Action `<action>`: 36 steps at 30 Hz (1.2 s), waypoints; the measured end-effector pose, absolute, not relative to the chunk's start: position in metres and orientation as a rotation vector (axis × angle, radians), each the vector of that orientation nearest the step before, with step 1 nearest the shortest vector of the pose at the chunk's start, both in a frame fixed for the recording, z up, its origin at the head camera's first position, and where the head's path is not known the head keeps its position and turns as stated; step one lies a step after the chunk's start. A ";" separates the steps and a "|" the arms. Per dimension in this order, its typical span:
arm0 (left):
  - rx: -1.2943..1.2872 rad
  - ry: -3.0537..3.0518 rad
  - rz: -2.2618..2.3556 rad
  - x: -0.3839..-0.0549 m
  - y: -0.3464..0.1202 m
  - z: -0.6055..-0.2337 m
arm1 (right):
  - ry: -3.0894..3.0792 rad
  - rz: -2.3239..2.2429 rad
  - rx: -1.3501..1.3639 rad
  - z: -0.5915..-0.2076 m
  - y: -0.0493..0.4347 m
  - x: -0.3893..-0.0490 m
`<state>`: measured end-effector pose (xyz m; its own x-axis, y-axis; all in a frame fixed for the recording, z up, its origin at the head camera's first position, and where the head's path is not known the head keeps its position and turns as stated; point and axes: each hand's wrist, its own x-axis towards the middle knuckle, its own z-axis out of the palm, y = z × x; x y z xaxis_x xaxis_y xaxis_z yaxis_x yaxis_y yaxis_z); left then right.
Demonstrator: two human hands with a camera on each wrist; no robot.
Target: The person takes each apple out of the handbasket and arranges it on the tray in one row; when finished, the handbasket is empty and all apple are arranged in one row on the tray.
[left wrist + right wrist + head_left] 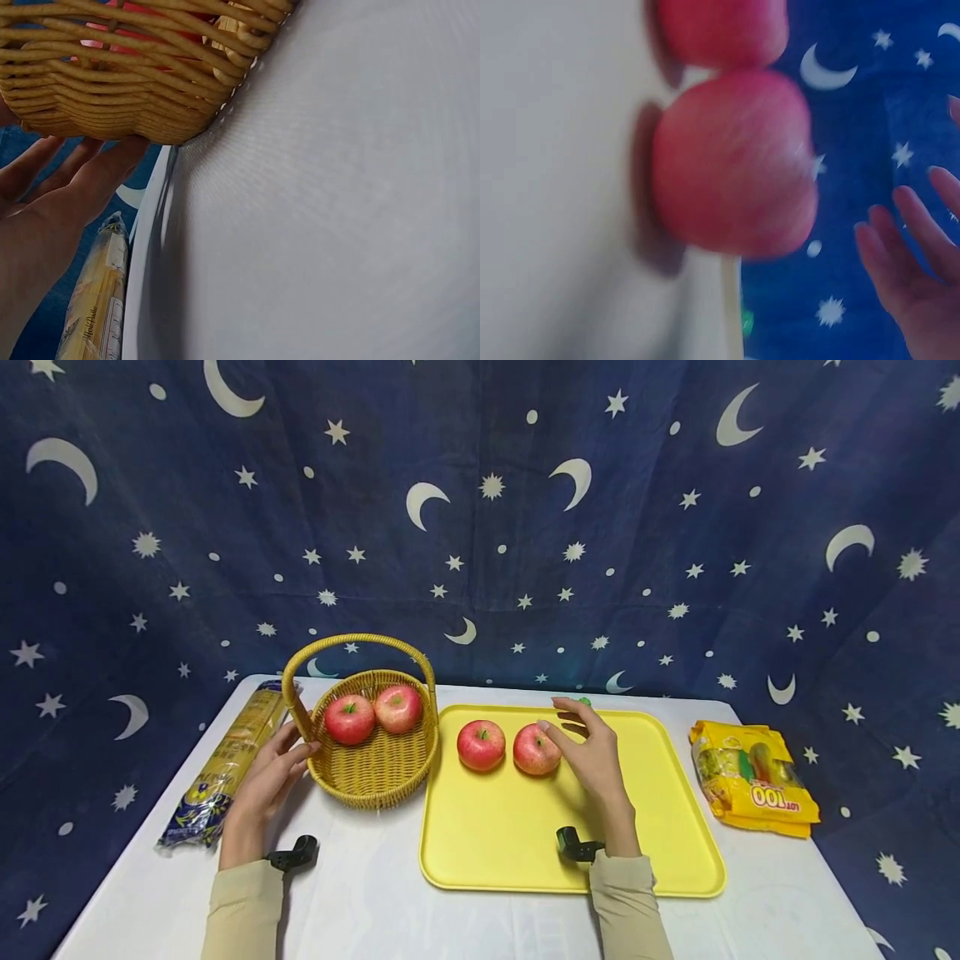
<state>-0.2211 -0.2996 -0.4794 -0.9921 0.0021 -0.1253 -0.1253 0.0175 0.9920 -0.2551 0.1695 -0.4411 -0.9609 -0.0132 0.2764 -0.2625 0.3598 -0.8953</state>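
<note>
A round wicker basket with an arched handle holds a red apple and a paler apple. My left hand touches the basket's left side near the handle's base, its fingers loosely extended along the outer wall in the left wrist view. Two more red apples, a left one and a right one, stand side by side on the yellow tray. Above the tray, just right of the right apple, my right hand has its fingers spread and holds nothing; the right wrist view shows fingers apart from the apple.
A long clear pack of pasta lies at the table's left side, beyond the left hand. On the right, past the tray, sits a yellow packet. A small green thing shows at the tray's far edge. Behind hangs a star-patterned curtain.
</note>
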 end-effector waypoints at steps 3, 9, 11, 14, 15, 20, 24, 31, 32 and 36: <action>-0.133 2.178 2.133 -0.221 -0.301 -0.478 | -2.295 1.748 0.246 -0.435 0.161 -0.252; -0.133 2.204 2.112 -0.219 -0.305 -0.478 | -2.295 1.878 0.311 -0.428 0.133 -0.244; -0.138 2.212 2.107 -0.218 -0.306 -0.477 | -2.328 1.908 0.367 -0.427 0.121 -0.242; -0.132 2.217 2.108 -0.218 -0.307 -0.476 | -2.350 1.955 0.464 -0.427 0.102 -0.239; -0.126 2.216 2.112 -0.218 -0.307 -0.475 | -2.352 1.972 0.492 -0.428 0.096 -0.238; -0.121 2.200 2.143 -0.218 -0.305 -0.476 | -2.410 2.009 0.588 -0.433 0.066 -0.238; -0.127 2.186 2.151 -0.220 -0.304 -0.477 | -2.488 1.960 0.673 -0.436 0.042 -0.243; -0.136 2.199 2.119 -0.221 -0.302 -0.478 | -2.637 1.738 0.899 -0.438 0.005 -0.261; -0.135 2.199 2.114 -0.221 -0.302 -0.478 | -2.670 1.673 0.924 -0.438 0.000 -0.264; -0.136 2.192 2.112 -0.220 -0.299 -0.479 | -2.765 1.462 0.979 -0.441 -0.018 -0.275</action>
